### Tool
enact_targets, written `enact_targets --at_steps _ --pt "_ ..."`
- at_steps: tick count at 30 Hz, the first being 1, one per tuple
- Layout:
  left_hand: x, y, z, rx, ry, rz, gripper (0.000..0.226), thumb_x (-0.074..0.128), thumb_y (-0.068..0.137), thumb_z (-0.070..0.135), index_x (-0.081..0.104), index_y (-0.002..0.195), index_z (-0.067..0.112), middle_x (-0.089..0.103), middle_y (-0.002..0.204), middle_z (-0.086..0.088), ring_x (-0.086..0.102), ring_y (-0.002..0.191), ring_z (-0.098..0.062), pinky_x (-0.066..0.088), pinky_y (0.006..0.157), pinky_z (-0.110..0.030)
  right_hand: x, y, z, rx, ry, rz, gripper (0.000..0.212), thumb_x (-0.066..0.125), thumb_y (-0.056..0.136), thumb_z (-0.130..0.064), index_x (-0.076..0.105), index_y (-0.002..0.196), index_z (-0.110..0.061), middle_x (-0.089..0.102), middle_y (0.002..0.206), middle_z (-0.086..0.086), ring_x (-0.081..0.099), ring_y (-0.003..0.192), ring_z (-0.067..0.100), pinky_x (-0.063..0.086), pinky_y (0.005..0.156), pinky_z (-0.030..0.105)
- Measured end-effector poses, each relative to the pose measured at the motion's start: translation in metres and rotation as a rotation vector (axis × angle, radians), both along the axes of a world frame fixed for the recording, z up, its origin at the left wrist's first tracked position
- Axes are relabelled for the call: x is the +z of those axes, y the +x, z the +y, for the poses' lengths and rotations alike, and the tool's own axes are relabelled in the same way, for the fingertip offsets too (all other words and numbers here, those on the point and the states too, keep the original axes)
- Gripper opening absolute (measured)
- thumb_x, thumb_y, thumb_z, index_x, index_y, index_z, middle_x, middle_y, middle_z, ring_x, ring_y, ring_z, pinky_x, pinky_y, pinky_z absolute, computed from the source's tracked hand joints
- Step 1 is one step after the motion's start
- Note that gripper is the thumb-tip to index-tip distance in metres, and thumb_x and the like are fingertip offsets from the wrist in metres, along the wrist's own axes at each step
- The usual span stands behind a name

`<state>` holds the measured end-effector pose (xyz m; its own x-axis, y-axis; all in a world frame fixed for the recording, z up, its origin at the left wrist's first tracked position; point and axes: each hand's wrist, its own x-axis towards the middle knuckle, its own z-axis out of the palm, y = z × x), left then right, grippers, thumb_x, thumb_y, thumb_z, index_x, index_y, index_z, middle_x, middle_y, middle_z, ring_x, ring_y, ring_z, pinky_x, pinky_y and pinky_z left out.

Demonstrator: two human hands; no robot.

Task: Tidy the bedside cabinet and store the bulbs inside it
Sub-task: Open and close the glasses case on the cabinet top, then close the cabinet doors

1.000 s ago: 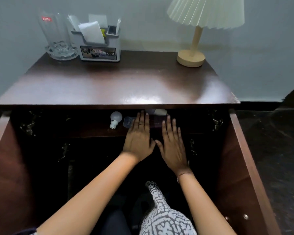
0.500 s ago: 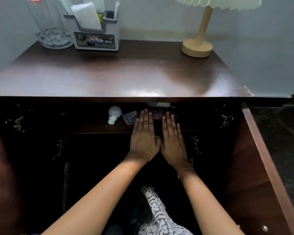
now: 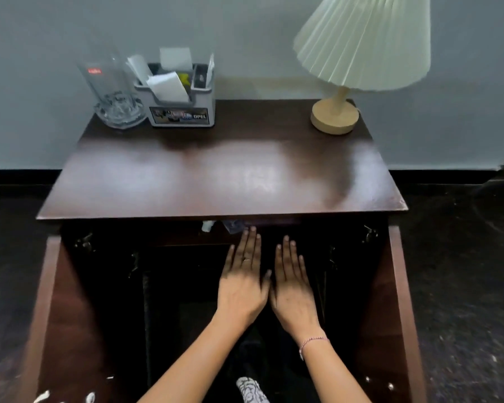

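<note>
The dark wooden bedside cabinet (image 3: pixel 221 175) stands with both doors swung open. On its inner shelf a white bulb (image 3: pixel 207 226) peeks out just under the top's front edge, next to a clear plastic wrapper (image 3: pixel 232 226); most of both is hidden by the top. My left hand (image 3: pixel 243 279) and my right hand (image 3: pixel 292 282) lie side by side, palms down, fingers straight, in front of the shelf. The left fingertips reach the shelf edge near the wrapper. Neither hand holds anything.
On the top stand a clear glass tumbler in an ashtray (image 3: pixel 111 91), a grey organiser with papers (image 3: pixel 181 97) and a lamp with a pleated shade (image 3: pixel 349 68). The open doors (image 3: pixel 402 301) flank my arms. A grey wall is behind.
The camera pulled back and up, so the shelf and bulb are now mostly hidden under the top. Both hands drew slightly back from the shelf, still flat and side by side.
</note>
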<state>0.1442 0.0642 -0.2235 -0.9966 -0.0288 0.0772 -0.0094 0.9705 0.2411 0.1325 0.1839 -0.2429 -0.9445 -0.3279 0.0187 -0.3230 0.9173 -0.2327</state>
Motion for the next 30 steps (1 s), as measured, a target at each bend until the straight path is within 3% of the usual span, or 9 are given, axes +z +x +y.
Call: enact_targets --at_steps 3,8,13,15,18,21,25,28,30 --pt "0.023 0.021 -0.005 -0.004 -0.068 -0.047 0.073 0.037 0.09 0.05 0.026 0.146 0.004 0.021 0.155 -0.012 0.024 0.143 -0.023 0.028 0.114 -0.041 0.028 0.02 0.004 0.025 0.068 0.017 0.064 0.043 0.088 -0.026 0.03 0.142 0.005 0.024 0.151 0.023 0.025 0.14 0.034 0.006 0.113 0.041" --pt "0.074 0.054 -0.004 -0.031 -0.122 -0.141 0.075 0.021 0.092 0.056 0.012 0.148 0.007 0.006 0.157 -0.01 0.007 0.145 -0.024 0.019 0.117 -0.043 0.084 0.055 0.017 0.041 0.127 -0.029 0.061 0.015 0.097 -0.036 0.009 0.148 -0.003 0.001 0.157 0.016 0.005 0.145 0.028 -0.004 0.115 0.039" --pt "0.123 0.089 -0.006 -0.031 -0.148 -0.226 0.067 0.023 0.098 0.047 -0.004 0.148 0.011 -0.012 0.157 -0.007 -0.011 0.144 -0.021 0.005 0.118 -0.04 0.14 0.082 0.037 -0.009 0.126 -0.088 0.064 0.013 0.097 -0.043 0.008 0.148 -0.004 -0.002 0.157 0.013 0.002 0.146 0.025 -0.007 0.116 0.032" --pt "0.148 0.102 -0.006 -0.023 -0.139 -0.238 0.067 0.027 0.097 0.046 -0.001 0.148 0.012 -0.006 0.157 -0.007 -0.009 0.144 -0.022 0.006 0.117 -0.04 0.163 0.094 0.047 -0.028 0.129 -0.121 0.064 0.012 0.097 -0.043 0.008 0.148 -0.004 -0.001 0.158 0.012 0.002 0.146 0.024 -0.006 0.117 0.031" --pt "0.182 0.12 -0.006 0.009 -0.124 -0.232 0.068 0.042 0.092 0.046 0.02 0.146 0.011 0.016 0.156 -0.008 0.012 0.144 -0.022 0.023 0.114 -0.041 0.19 0.108 0.061 -0.055 0.134 -0.163 0.066 0.0 0.096 -0.046 0.006 0.148 -0.006 -0.005 0.158 0.009 0.0 0.147 0.023 -0.01 0.116 0.028" --pt "0.203 0.132 -0.01 0.04 -0.102 -0.252 0.068 0.047 0.091 0.043 0.023 0.146 0.011 0.02 0.155 -0.009 0.018 0.143 -0.022 0.026 0.113 -0.041 0.21 0.115 0.068 -0.058 0.146 -0.178 0.07 -0.008 0.094 -0.048 0.006 0.147 -0.005 -0.003 0.157 0.01 0.001 0.146 0.022 -0.011 0.115 0.026" --pt "0.219 0.145 -0.016 0.013 -0.14 -0.298 0.066 0.026 0.099 0.034 -0.017 0.144 0.014 -0.023 0.153 -0.007 -0.022 0.14 -0.021 -0.006 0.115 -0.038 0.232 0.13 0.083 -0.053 0.142 -0.186 0.075 -0.02 0.089 -0.05 0.0 0.147 -0.007 -0.01 0.156 0.007 -0.005 0.146 0.019 -0.015 0.114 0.023" --pt "0.238 0.158 -0.016 0.042 -0.146 -0.302 0.065 0.022 0.099 0.03 -0.026 0.14 0.012 -0.032 0.149 -0.006 -0.028 0.138 -0.021 -0.01 0.115 -0.037 0.246 0.144 0.092 -0.041 0.141 -0.191 0.073 -0.02 0.089 -0.049 -0.002 0.147 -0.007 -0.012 0.155 0.006 -0.007 0.145 0.018 -0.017 0.113 0.022" --pt "0.244 0.169 -0.013 0.063 -0.12 -0.291 0.065 0.024 0.099 0.027 -0.022 0.142 0.012 -0.028 0.151 -0.006 -0.023 0.141 -0.022 -0.005 0.117 -0.038 0.247 0.15 0.097 -0.034 0.152 -0.21 0.062 -0.005 0.095 -0.043 -0.005 0.146 -0.009 -0.015 0.155 0.005 -0.009 0.146 0.018 -0.015 0.116 0.022"
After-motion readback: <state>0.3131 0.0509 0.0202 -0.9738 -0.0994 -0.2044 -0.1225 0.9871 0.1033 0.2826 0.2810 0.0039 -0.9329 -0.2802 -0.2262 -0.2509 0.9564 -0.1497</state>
